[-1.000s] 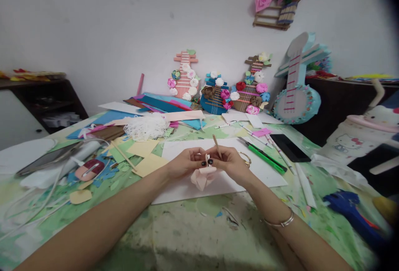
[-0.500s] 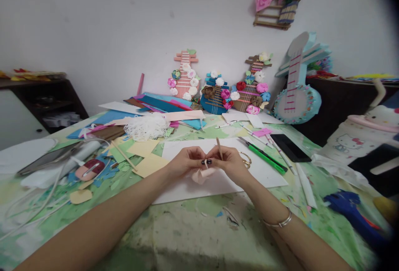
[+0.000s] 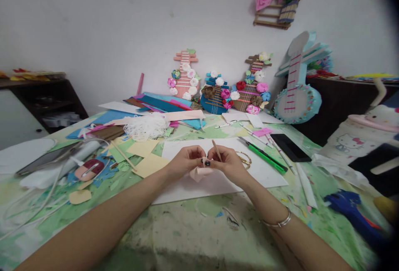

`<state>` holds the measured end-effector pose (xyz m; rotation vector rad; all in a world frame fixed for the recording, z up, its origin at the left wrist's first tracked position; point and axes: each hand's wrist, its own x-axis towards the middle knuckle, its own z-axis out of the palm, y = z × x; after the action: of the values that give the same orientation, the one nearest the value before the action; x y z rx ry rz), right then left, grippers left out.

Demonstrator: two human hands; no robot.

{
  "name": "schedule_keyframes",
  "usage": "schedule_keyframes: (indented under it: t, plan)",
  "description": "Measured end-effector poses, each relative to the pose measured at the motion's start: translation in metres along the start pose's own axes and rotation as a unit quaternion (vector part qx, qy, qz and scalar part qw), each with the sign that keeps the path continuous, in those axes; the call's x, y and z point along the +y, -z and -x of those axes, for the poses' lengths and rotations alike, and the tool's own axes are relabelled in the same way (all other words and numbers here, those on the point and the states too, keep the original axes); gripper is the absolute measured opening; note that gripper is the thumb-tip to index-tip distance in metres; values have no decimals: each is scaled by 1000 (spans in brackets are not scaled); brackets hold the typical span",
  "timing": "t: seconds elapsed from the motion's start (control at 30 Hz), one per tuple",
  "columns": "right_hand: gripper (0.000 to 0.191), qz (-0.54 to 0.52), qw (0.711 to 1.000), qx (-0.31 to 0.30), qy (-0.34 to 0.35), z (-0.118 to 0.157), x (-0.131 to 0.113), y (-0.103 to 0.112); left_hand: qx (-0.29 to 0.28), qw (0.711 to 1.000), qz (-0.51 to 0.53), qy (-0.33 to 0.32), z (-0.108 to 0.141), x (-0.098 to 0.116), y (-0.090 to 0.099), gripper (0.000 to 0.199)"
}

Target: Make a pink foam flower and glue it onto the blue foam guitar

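Both hands meet over a white sheet (image 3: 258, 175) in the middle of the table. Pinched in my left hand (image 3: 186, 162) is a pale pink piece of crepe paper (image 3: 199, 173), whose curled end hangs below the fingers. My right hand (image 3: 229, 163) grips the same paper between thumb and fingertip. A thin wooden stick (image 3: 216, 149) also sticks up out of my right hand. Behind that hand lie gold-handled scissors (image 3: 245, 161), partly hidden. A green utility knife (image 3: 264, 156) rests to their right on the sheet.
A blue glue gun (image 3: 349, 208) lies at the right, near a black phone (image 3: 289, 147). Left of my hands are yellow paper pieces (image 3: 149, 165), white string (image 3: 146, 126) and a cable (image 3: 56, 183). Flower-decorated paper instruments (image 3: 215, 96) stand along the wall.
My fingertips have moved slightly apart, with more paper showing between them. The stick in my right hand leans further left. The paper's hanging end has shifted a little.
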<state>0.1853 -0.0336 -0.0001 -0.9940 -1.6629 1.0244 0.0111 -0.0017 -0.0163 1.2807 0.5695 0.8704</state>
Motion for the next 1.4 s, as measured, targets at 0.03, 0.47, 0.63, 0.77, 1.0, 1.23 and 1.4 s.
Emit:
schedule_keyframes:
  t: [0.03, 0.47, 0.63, 0.77, 1.0, 1.23, 1.4]
  plan:
    - [26, -13, 1000, -1, -2, 0, 0, 0, 0, 1000, 4, -3, 0, 1, -1, 34]
    - [32, -58, 996, 59, -18, -1, -8, 1, 40, 995, 67, -64, 1, 9, -2, 35]
    - [28, -44, 998, 47, -9, -1, -4, 1, 21, 997, 59, -40, 1, 10, -3, 38]
    - [30, -55, 998, 27, -6, 0, -5, 0, 31, 999, 1, -31, 1, 8, 0, 31]
    - [28, 0, 999, 31, 17, 1, -6, -1, -13, 1000, -24, 5, 1, 5, 4, 28]
    - [30, -20, 1000, 13, 0, -1, -4, 1, -1, 998, -64, 8, 1, 4, 4, 30]
    - [37, -69, 996, -28, -48, -1, -5, 4, 10, 996, -85, -12, 0, 4, 2, 35]
